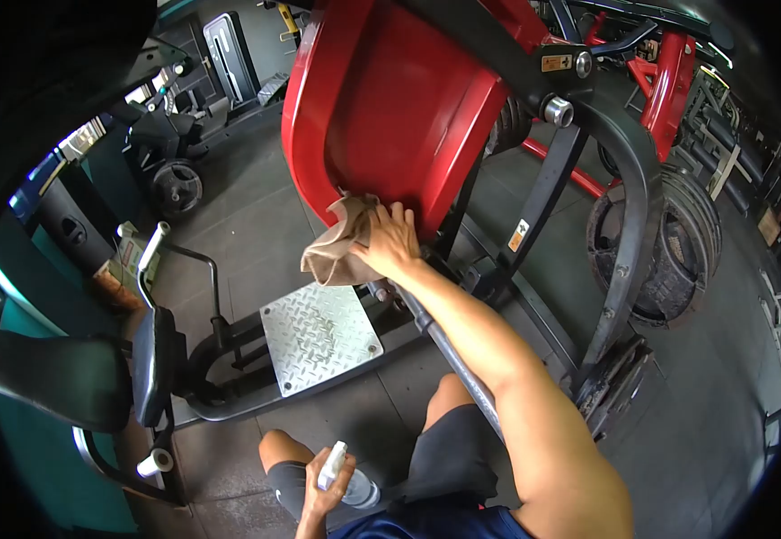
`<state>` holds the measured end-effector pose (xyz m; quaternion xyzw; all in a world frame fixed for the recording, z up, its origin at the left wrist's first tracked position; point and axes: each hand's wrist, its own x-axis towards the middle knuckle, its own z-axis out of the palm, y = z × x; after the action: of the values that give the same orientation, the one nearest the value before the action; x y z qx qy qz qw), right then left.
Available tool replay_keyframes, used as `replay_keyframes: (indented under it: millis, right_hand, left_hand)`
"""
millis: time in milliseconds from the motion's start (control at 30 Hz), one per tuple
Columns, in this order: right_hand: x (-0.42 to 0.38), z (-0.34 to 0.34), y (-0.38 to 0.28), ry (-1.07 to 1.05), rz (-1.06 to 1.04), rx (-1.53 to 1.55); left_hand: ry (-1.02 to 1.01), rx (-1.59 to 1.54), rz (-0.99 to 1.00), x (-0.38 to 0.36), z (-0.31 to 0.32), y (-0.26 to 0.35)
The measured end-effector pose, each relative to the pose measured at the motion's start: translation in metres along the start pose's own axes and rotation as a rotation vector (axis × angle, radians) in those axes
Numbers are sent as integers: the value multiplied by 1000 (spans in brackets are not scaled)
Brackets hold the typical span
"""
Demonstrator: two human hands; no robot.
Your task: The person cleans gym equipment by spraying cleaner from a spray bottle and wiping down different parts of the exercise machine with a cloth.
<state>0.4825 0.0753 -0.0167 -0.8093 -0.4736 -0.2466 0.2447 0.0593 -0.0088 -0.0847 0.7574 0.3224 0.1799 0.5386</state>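
Note:
My right hand (389, 241) presses a brown cloth (338, 244) against the lower edge of a large red panel (408, 99) on a gym machine. The thumb and palm lie over the cloth, and some fingers rest beyond it on the red surface. Low in front of my body, my left hand (329, 481) is wrapped round the neck of a spray bottle (361, 490) with a white head and a clear body. A diamond-plate metal step (320, 340) sits on the machine's frame below the cloth.
Black padded seats (58, 379) with white-gripped handles stand at the left. Weight plates (656, 247) hang on the machine's right side, beside a curved black frame arm (629, 180). A grey bar (462, 368) runs beneath my right forearm. More gym machines (161, 135) stand behind.

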Motion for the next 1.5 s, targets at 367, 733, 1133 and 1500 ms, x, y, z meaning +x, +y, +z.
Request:
replay_keyframes:
  millis: [367, 733, 1133, 1500]
  right_hand:
    - [-77, -50, 75, 212, 648, 1114]
    - [-136, -145, 80, 287, 556, 1158]
    - [144, -145, -18, 705, -94, 544]
    - [-7, 34, -17, 363, -165, 395]
  left_hand:
    - [46, 185, 585, 123, 5, 95]
    - [448, 201, 781, 274, 45, 133]
    - [423, 207, 839, 220, 14, 55]
    - [220, 93, 544, 73, -9, -43]
